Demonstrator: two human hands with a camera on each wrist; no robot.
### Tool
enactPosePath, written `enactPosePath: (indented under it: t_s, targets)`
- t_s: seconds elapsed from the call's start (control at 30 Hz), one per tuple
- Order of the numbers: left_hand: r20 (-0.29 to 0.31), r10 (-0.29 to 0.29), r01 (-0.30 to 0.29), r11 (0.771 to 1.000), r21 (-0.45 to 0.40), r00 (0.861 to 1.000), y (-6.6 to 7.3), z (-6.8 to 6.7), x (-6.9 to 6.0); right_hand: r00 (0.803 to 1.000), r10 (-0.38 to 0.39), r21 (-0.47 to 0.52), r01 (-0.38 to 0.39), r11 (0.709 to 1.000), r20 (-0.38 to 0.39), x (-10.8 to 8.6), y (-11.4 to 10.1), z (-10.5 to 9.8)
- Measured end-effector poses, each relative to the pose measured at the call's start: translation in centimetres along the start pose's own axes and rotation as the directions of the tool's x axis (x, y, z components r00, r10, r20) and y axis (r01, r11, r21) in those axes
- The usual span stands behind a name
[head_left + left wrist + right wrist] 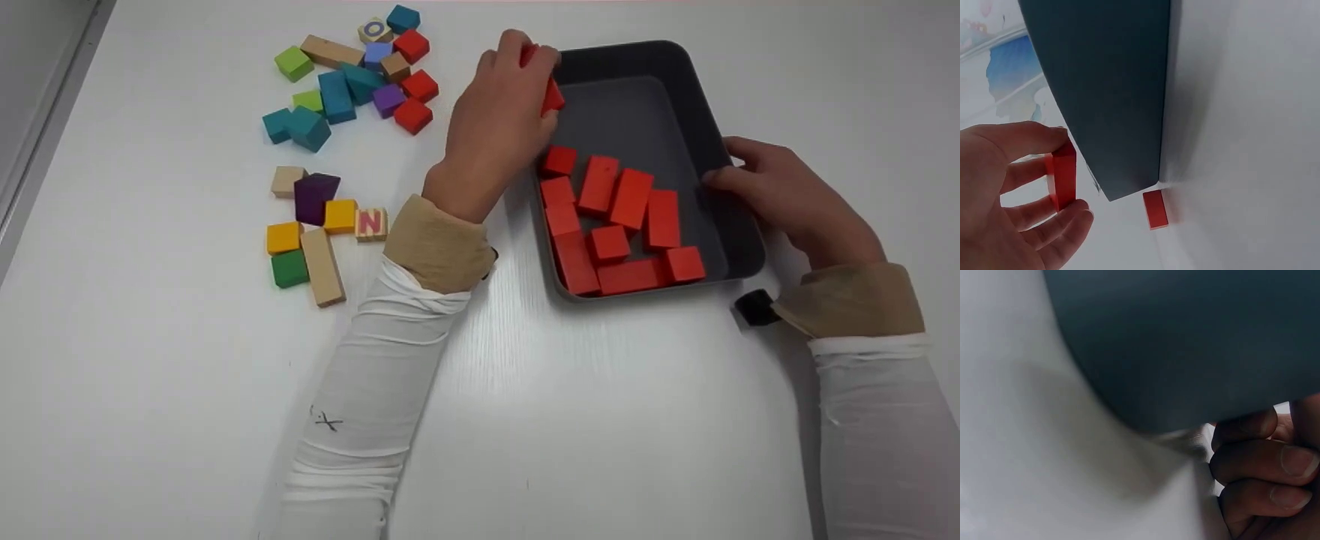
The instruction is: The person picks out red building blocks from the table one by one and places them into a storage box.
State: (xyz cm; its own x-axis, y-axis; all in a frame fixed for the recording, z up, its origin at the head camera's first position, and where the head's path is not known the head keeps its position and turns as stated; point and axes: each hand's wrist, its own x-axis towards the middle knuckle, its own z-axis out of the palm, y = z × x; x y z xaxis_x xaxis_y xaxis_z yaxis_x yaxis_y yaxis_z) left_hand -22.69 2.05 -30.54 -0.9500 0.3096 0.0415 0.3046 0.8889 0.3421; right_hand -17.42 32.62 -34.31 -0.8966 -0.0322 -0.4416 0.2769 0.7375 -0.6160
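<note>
My left hand (499,112) pinches a red block (553,99) at the upper left corner of a dark grey tray (626,112). In the left wrist view, thumb and fingers press on both ends of that block (1064,177), outside the tray wall (1109,101). The right hand (799,195) grips the tray's right rim, thumb over the inside and fingers outside. Several red blocks (630,199) of cube and bar shape lie in the tray's lower left part. Another red block (1155,210) rests on the table beyond the tray's end in the left wrist view.
Left of the tray lies a mixed group of blocks with teal (337,97), purple (388,100) and red (413,116) pieces. Nearer sits a second group with yellow (283,238), green (289,268) and plain wood (323,267) blocks. All stand on a white table (600,420).
</note>
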Motion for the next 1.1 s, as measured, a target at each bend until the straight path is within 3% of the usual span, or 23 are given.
enactPosePath:
  t_s: [0.23, 0.63, 1.1]
  targets:
    - [0.054, 0.081, -0.085, 0.993, 0.078, 0.995, 0.3, 0.7, -0.2, 1.0, -0.001, 0.009, 0.001, 1.0, 0.001, 0.0, 0.0, -0.1]
    - [0.174, 0.064, -0.096, 0.978, 0.183, 0.983, 0.7, 0.9, -0.4, 1.0, 0.014, 0.012, -0.014, 1.0, -0.003, 0.0, 0.1, 0.0]
    - [0.273, 0.082, -0.14, 0.97, 0.201, 0.958, 1.1, 0.8, -0.6, 1.0, 0.01, 0.019, -0.01, 1.0, -0.003, -0.2, -0.1, -0.1]
